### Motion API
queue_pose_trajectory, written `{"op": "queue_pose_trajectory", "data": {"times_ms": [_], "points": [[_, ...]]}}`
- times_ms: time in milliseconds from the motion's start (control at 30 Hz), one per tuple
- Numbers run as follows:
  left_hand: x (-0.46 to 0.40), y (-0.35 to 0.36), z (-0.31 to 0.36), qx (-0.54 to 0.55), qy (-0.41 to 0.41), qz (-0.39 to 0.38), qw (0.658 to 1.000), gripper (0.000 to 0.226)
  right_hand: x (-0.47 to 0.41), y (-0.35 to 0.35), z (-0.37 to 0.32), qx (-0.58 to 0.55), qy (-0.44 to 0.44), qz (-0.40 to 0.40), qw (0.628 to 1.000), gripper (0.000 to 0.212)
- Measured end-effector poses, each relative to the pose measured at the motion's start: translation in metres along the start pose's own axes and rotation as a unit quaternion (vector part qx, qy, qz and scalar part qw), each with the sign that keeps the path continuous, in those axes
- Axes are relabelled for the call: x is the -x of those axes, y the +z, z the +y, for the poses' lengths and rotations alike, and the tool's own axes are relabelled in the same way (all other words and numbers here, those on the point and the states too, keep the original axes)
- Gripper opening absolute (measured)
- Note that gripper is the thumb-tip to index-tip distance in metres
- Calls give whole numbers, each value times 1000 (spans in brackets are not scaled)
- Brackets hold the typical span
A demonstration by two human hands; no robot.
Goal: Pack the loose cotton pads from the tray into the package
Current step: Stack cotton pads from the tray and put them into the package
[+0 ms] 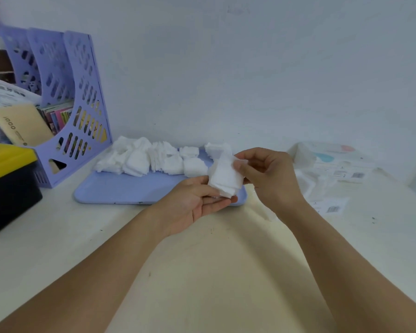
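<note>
A lilac tray (120, 191) lies on the white table, with several loose white cotton pads (151, 158) heaped along its far edge. Over the tray's right end both hands hold a small stack of cotton pads (223, 177). My left hand (197, 205) lies palm up under the stack, its fingers supporting it from below. My right hand (267, 174) pinches the stack's top with thumb and fingers. The clear plastic package (332, 169), with a pale printed label, lies crumpled on the table to the right of my right hand.
A lilac perforated file rack (82, 111) holding books and a beige box stands at the back left. A yellow-lidded black box (7, 179) sits at the left edge. The white wall is close behind the tray.
</note>
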State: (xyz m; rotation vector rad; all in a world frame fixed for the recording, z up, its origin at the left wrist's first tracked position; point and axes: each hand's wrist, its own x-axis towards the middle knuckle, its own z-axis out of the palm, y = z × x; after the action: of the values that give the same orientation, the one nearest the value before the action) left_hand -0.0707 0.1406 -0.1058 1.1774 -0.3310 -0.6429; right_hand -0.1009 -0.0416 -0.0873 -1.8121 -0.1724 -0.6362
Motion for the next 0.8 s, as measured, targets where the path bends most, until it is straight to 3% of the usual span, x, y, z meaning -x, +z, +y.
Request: {"op": "queue_pose_trajectory", "data": {"times_ms": [100, 333, 800], "points": [[1, 3, 0, -11, -18, -15, 1000, 31, -1, 0, 5, 65, -30, -6, 997, 9], [2, 5, -2, -7, -24, -27, 999, 31, 1, -2, 6, 76, -34, -23, 996, 30], [5, 5, 2, -7, -25, -33, 999, 25, -1, 2, 11, 73, -55, -20, 996, 13]]}}
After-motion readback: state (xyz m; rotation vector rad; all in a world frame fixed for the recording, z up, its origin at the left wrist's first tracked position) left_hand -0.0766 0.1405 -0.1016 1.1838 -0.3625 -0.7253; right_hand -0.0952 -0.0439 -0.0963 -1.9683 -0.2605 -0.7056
